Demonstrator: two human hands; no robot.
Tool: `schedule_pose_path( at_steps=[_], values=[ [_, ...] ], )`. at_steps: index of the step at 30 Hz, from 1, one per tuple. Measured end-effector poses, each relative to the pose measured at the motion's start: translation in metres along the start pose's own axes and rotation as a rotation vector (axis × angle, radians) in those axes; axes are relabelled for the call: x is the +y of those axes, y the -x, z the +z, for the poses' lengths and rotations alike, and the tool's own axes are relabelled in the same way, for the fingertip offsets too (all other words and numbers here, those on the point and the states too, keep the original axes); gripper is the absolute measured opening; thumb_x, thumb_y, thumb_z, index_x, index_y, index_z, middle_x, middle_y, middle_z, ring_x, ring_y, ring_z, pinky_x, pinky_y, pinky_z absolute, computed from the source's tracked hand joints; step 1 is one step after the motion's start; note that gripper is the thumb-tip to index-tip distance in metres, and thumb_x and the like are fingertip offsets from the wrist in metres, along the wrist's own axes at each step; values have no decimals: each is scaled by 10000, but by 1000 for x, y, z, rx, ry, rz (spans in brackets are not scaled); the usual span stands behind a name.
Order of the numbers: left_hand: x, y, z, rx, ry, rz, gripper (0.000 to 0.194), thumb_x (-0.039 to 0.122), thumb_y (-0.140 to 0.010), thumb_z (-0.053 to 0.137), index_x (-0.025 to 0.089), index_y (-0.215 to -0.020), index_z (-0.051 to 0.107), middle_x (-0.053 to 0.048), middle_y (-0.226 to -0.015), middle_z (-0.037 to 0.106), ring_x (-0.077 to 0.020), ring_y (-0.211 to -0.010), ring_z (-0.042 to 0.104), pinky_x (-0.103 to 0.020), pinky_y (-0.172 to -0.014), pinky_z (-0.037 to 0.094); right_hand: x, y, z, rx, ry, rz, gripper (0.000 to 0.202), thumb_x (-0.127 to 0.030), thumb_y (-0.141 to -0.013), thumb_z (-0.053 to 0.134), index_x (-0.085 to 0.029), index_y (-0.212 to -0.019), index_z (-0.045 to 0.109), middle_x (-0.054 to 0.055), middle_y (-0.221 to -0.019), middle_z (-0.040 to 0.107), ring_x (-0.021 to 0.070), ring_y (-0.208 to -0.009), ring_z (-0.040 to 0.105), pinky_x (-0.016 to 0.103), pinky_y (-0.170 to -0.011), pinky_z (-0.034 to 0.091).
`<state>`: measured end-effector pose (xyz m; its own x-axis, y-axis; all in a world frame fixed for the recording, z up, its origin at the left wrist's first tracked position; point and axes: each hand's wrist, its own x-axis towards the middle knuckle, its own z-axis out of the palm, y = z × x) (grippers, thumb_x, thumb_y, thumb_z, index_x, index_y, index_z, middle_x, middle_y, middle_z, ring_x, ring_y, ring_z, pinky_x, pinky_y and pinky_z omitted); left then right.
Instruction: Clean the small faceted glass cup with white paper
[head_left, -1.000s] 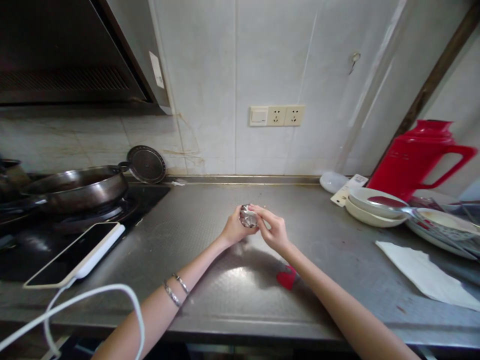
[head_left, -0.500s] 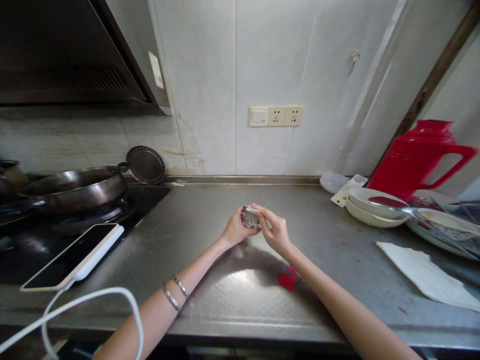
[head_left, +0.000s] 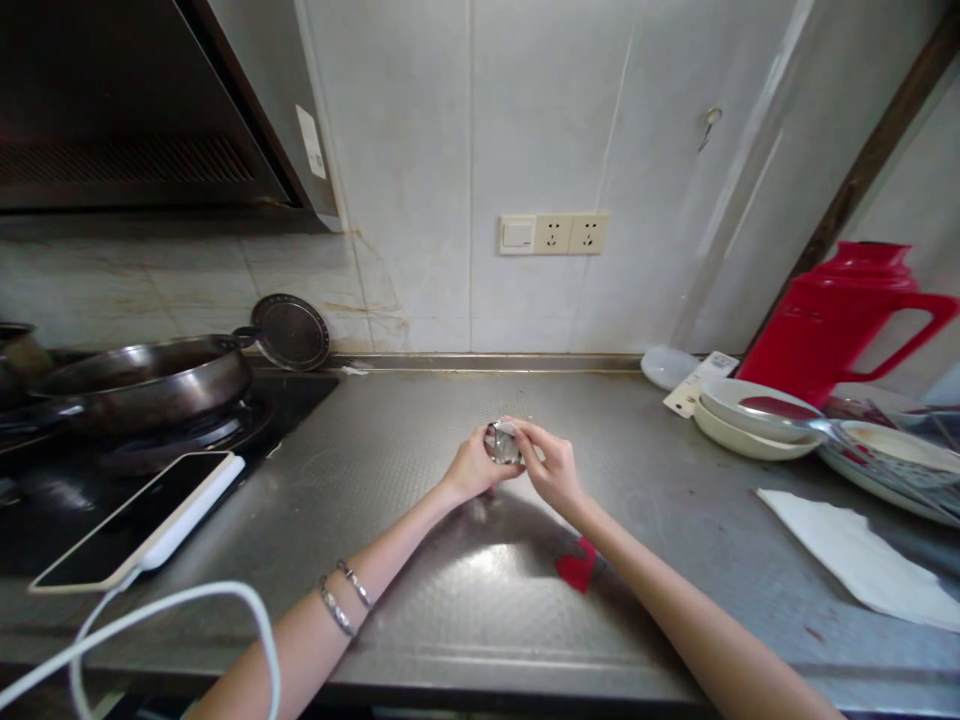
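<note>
A small round glass-like piece (head_left: 506, 446), clear with a dark patterned rim, is held up over the steel counter (head_left: 420, 420). My left hand (head_left: 475, 466) wraps round it from the left and below. On its right side, my right hand (head_left: 549, 462) has its fingers pressed against the upper edge, with what looks like a thin whitish bit at the fingertips. What lies inside the piece is too small to tell. A red heart-shaped thing (head_left: 577, 565) lies on the counter beside my right forearm.
A steel pan (head_left: 150, 385) sits on the stove at left, near a phone (head_left: 135, 520) with a white cable (head_left: 187, 590). Stacked bowls (head_left: 757, 440), a red thermos (head_left: 825, 325) and white paper (head_left: 862, 555) are at right.
The fingers of my right hand have shifted slightly at the rim of the held piece. Both hands appear slightly lower in view, and the view itself has moved a little.
</note>
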<state>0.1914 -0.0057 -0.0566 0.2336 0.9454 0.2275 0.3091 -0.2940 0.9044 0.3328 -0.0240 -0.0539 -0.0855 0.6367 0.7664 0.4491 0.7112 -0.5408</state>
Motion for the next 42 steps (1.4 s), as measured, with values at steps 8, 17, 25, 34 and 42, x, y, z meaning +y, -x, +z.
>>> schedule_pose_path(
  at_steps=[8,17,25,34,42],
  values=[
    [3,-1,0,-47,33,36,449,252,-592,759,167,-1014,633,-6,-760,674,-158,-664,613,-252,-593,501,-1,-6,1,-46,-61,-62,271,-236,-922,445,-242,-1071,672,65,-1103,700,224,-1097,624,475,-1029,432],
    [-1,-3,-2,-49,-31,124,452,222,-588,752,177,-1024,644,-34,-890,700,-189,-784,643,-275,-684,504,-5,-5,-4,-124,-125,-135,262,-262,-917,467,-252,-1064,684,51,-1104,700,232,-1139,597,474,-1038,425],
    [3,-1,-2,8,-35,-41,489,280,-534,793,147,-966,606,-11,-771,663,-155,-672,608,-243,-580,473,6,-5,1,-8,-202,185,267,-345,-909,490,-222,-1001,708,63,-1037,724,236,-956,683,387,-849,553],
    [-4,0,2,-34,-21,-3,490,308,-555,784,163,-987,605,10,-726,641,-145,-623,593,-253,-571,489,0,-4,-1,-85,-162,37,256,-315,-913,487,-223,-1027,696,62,-1070,713,228,-1044,648,377,-930,500],
    [5,1,-2,-25,259,-76,470,345,-564,786,138,-934,583,-2,-737,586,-121,-622,539,-248,-547,498,6,-4,2,81,-233,223,297,-377,-904,496,-201,-1015,708,60,-1009,730,230,-939,677,351,-833,537]
  ],
)
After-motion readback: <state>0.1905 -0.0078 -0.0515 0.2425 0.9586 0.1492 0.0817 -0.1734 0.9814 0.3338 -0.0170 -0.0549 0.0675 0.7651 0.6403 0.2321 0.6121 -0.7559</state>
